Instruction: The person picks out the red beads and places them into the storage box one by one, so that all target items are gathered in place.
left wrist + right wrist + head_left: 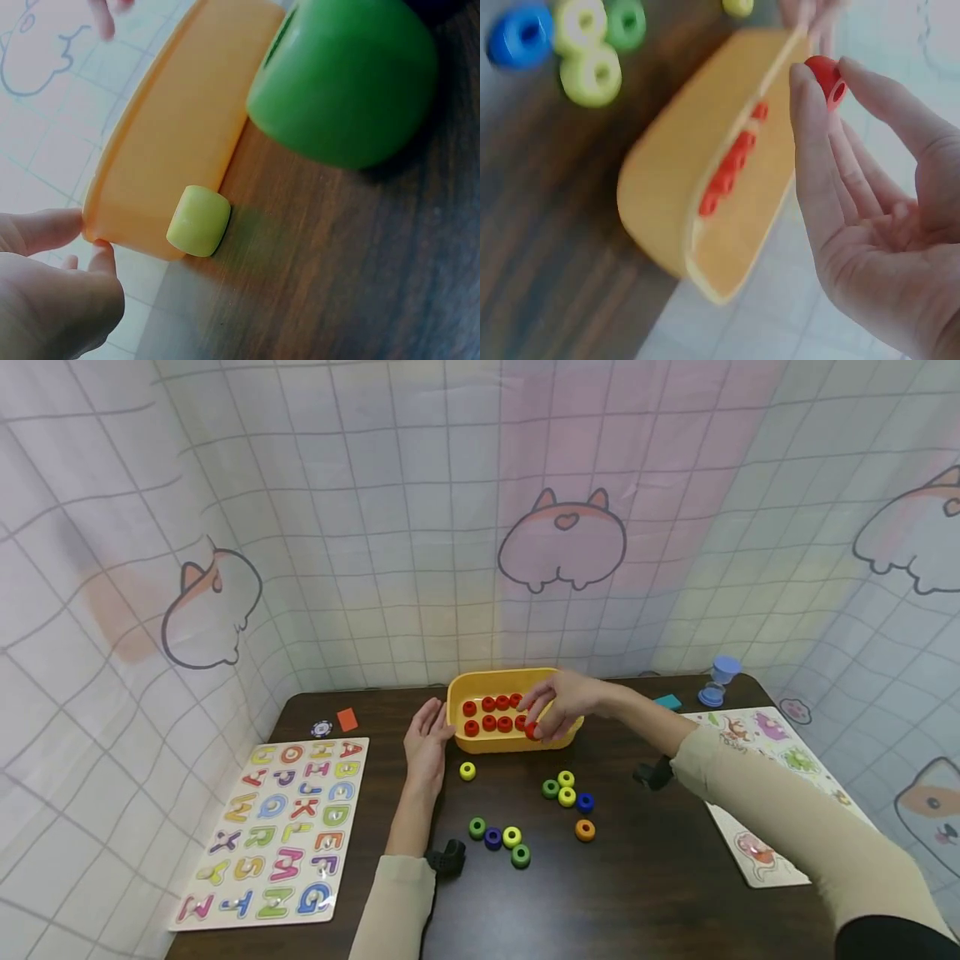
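Note:
A yellow tray (517, 745) stands at the table's far side, with two rows of red beads (489, 722) inside. Above its right part my right hand (564, 702) pinches one red bead (823, 81) between thumb and forefinger, the other fingers extended. At the tray's left end is my left hand (427, 750), its fingers loosely extended. In the left wrist view, two fingertips (103, 253) of that hand touch the tray's outer end near the rim. A yellow bead (467, 771) lies in front of the tray, close to the left hand.
Loose green (521, 857), yellow, blue and orange beads (585, 831) lie in front of the tray. On the left is an alphabet board (262, 835), with a poker chip (321, 728) and red card (347, 719) behind it. An animal board (757, 843) and blue hourglass (712, 693) stand right.

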Available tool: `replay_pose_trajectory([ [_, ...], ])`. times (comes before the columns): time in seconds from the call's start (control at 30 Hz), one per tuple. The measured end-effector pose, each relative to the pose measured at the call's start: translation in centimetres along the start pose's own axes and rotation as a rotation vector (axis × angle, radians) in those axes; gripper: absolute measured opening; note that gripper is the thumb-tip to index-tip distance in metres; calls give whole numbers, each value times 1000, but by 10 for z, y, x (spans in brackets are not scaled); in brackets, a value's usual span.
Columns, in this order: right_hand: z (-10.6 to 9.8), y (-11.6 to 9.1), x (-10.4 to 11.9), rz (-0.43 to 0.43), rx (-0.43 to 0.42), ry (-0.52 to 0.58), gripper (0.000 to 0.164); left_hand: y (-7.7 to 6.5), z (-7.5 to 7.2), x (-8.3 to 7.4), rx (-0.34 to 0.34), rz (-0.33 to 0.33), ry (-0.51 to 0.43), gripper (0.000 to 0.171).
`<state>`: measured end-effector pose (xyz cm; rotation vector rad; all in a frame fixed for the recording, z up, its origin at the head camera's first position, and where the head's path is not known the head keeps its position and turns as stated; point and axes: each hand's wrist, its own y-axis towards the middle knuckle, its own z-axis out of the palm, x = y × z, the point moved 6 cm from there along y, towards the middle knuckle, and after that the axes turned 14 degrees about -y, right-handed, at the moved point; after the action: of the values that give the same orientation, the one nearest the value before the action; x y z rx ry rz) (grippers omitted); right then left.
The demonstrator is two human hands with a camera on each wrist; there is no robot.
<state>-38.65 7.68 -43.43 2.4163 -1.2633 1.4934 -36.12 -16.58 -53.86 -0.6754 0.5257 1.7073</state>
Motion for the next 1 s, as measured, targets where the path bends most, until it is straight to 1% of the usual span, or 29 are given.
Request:
replay_pose_trajectory([
  [0.1, -19, 18, -13, 43, -57, 16, 53, 0, 1, 0, 0, 2, -2, 62],
  [0.23, -31, 40, -37, 115, -127, -4, 57, 1, 1, 1, -8, 4, 1, 62],
  [0.33, -33, 53, -52, 146, -154, -86, 56, 0, 1, 2, -16, -5, 7, 61],
  [0.47, -30, 62, -61, 149, -160, -210, 53, -2, 1, 3, -24, -14, 21, 62],
  [0.6, -25, 64, -63, 152, -171, -274, 48, -4, 2, 3, -13, -16, 25, 61],
  [0.73, -21, 61, -61, 134, -175, -284, 45, -4, 2, 4, -7, -14, 17, 61],
  [0.87, -25, 47, -55, 97, -222, -252, 45, -1, 1, 4, 7, -5, 3, 62],
  [1.0, -30, 29, -46, 42, -305, -234, 40, 4, 0, 1, 17, -10, -7, 63],
])
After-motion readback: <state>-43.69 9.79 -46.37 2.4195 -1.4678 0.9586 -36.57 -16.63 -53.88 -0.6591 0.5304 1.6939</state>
